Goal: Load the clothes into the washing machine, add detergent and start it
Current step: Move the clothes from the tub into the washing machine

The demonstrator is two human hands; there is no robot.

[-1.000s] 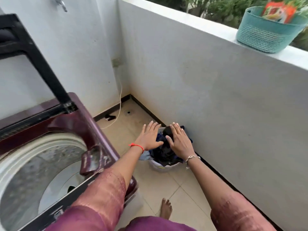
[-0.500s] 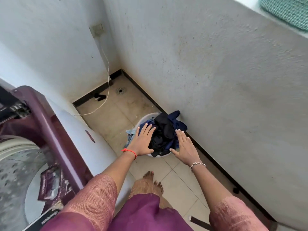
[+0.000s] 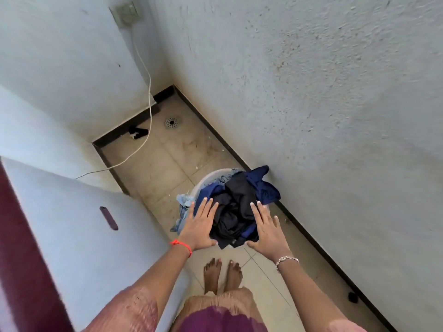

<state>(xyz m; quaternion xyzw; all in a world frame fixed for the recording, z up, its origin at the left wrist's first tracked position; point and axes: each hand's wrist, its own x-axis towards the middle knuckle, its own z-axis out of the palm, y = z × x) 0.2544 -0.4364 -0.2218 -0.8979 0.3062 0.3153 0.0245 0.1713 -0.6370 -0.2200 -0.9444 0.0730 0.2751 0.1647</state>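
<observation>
Both hands spread flat, fingers apart, nothing gripped. Left hand (image 3: 200, 227) sits at 9 o'clock of the clothes (image 3: 236, 207), palm down over the pile's edge; right hand (image 3: 267, 232) at 3 o'clock, same pose. Whether palms touch fabric can't be told. Clothes, dark navy and black w/ a pale blue piece, heap in a white basket (image 3: 211, 177) on the floor by the wall. Washing machine (image 3: 79, 226) at 9 o'clock of basket, just beside it.
</observation>
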